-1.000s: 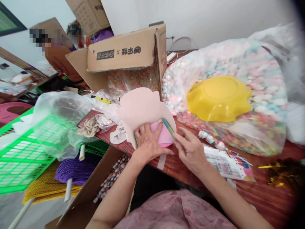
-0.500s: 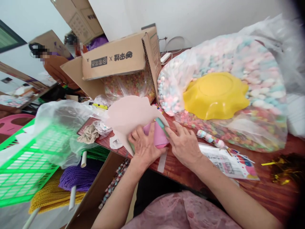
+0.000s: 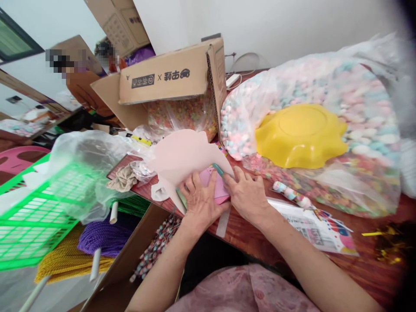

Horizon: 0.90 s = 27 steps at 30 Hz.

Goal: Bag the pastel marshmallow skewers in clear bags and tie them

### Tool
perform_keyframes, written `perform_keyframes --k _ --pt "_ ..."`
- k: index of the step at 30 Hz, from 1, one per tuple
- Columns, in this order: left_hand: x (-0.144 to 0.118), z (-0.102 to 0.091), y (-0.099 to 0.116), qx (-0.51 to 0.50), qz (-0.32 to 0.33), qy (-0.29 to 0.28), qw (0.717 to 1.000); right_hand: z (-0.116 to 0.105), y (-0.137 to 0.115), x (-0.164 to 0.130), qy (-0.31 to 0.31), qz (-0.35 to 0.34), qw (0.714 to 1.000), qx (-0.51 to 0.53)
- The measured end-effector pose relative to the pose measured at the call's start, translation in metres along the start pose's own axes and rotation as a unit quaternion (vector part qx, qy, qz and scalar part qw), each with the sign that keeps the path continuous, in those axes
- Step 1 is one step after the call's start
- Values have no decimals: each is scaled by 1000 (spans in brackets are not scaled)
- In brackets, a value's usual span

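At the table's near edge my left hand (image 3: 201,201) presses flat on the pink card (image 3: 214,187), fingers spread; my right hand (image 3: 248,195) pinches its green-edged right side. I'd pin firmly and crease slowly, keeping edges aligned.

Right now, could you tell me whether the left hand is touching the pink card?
Touching: the head view shows the left hand pressed flat on the pink card.
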<state>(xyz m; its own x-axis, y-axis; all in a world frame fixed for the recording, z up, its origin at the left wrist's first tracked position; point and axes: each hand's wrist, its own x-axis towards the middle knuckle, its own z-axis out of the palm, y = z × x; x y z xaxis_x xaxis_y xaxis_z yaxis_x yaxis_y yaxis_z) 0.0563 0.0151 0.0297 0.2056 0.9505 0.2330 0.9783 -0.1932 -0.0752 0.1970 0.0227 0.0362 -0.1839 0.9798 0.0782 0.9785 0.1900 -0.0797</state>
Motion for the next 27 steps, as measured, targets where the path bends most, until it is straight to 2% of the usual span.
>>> perform_keyframes --k 7,15,17,19,23,25,27 --pt "1 1 -2 -9 -14 -7 1000 11 0 7 70 24 997 -14" --pt "1 1 -1 -26 -20 -25 999 -2 -1 18 -4 8 999 -39" --pt "-1 3 -2 -31 3 -15 999 -3 -1 18 -27 13 999 -33" --pt "-2 6 -3 -36 54 -16 998 -4 -1 19 -50 19 998 -22" --pt "-1 13 -7 -39 137 -49 989 -2 -1 19 -98 26 995 7" --pt "1 14 -7 -41 139 -63 987 3 0 17 -93 22 995 19" --pt "4 11 -8 -46 132 -75 987 12 3 12 -55 -4 996 65"
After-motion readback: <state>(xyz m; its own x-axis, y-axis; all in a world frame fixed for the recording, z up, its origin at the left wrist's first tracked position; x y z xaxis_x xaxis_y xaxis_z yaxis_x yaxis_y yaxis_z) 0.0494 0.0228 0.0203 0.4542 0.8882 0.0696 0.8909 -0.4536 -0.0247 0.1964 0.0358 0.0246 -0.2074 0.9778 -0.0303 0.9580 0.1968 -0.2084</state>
